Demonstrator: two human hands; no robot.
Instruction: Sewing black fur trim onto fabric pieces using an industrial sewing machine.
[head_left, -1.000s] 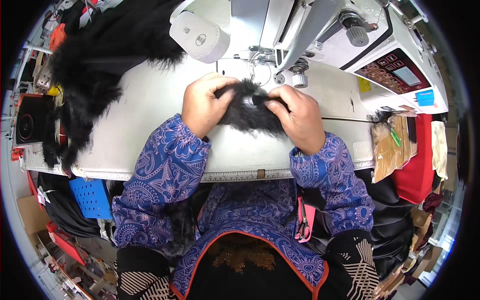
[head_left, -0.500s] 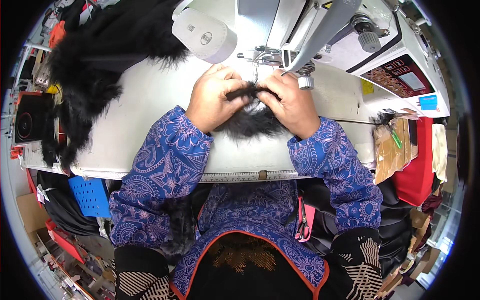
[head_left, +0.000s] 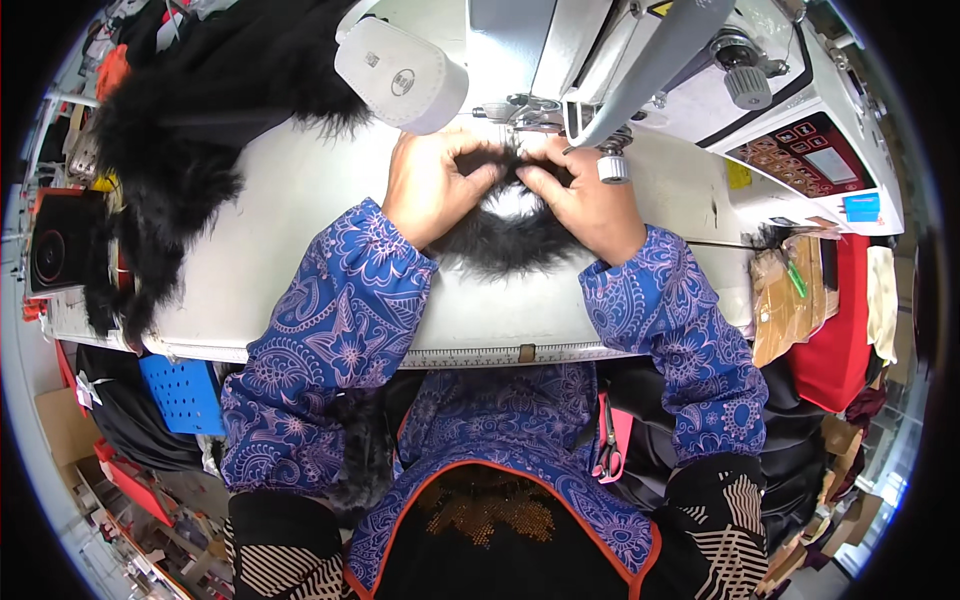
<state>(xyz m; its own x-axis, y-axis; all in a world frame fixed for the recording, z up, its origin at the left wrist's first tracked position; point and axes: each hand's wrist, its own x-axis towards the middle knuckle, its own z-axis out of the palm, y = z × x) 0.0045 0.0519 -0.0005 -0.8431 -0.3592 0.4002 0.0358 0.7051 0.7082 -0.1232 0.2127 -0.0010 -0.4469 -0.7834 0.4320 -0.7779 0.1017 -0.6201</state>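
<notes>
A strip of black fur (head_left: 508,243) curves in a ring on the white table, its upper part pinched between my two hands. My left hand (head_left: 432,187) grips it from the left, thumb and fingertips closed on the fur. From the right, my right hand (head_left: 592,203) does the same, the thumb pressing the edge. Both sets of fingertips come close together just below the working head of the sewing machine (head_left: 535,112). The fur hides the exact edges held, and parts of the fingers are behind the machine.
A large black furry garment (head_left: 190,110) lies at the left. The machine's control panel (head_left: 810,155) is at the right, above a plastic packet (head_left: 785,300) and a red box (head_left: 840,330). A ruler tape (head_left: 470,356) runs along the front edge; scissors (head_left: 609,450) lie by my lap.
The fur has opened into a wider ring, with white table showing through its middle. My hands stay close to the machine, still pinching the fur.
</notes>
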